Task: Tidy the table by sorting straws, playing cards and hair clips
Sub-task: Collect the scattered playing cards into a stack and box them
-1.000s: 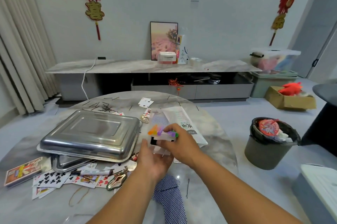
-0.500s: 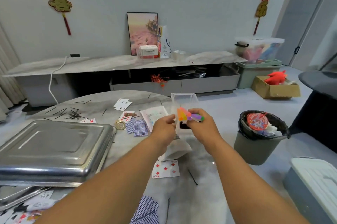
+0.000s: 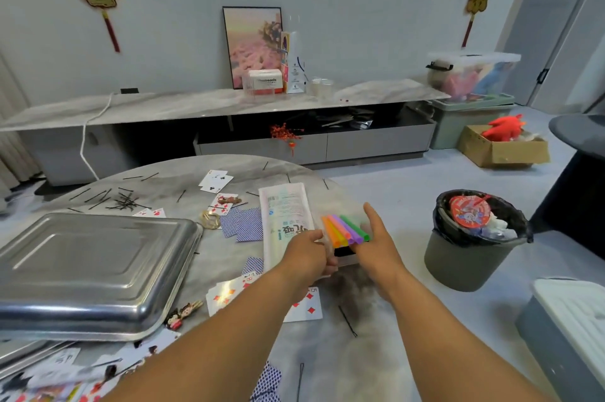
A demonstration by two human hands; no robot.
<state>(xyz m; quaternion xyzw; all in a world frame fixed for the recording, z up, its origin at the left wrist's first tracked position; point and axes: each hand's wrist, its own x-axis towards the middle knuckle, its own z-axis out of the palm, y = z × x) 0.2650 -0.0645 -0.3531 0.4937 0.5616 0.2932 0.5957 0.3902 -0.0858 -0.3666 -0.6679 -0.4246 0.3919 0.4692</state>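
Note:
A bundle of coloured straws (image 3: 345,229) lies across the fingers of my right hand (image 3: 379,243), whose thumb sticks up beside it. My left hand (image 3: 306,252) grips the left side of a small clear plastic box (image 3: 347,260) just under the straws, over the table's right edge. Playing cards lie scattered: blue-backed ones (image 3: 244,223), a five of diamonds (image 3: 307,306), clubs (image 3: 216,180). Hair clips show as a gold one (image 3: 209,220), a brown one (image 3: 229,200) on a card, and a cartoon one (image 3: 181,315). Black bobby pins (image 3: 121,202) are heaped at the far left.
An upturned steel tray (image 3: 91,270) fills the table's left side, with more cards under its near edge. A long printed plastic packet (image 3: 286,218) lies left of my hands. A lined trash bin (image 3: 474,238) stands on the floor to the right.
Both hands have lowered the straws and clear box toward the table edge. My right thumb has lifted off the bundle. My head has shifted, so the view sits lower and nearer.

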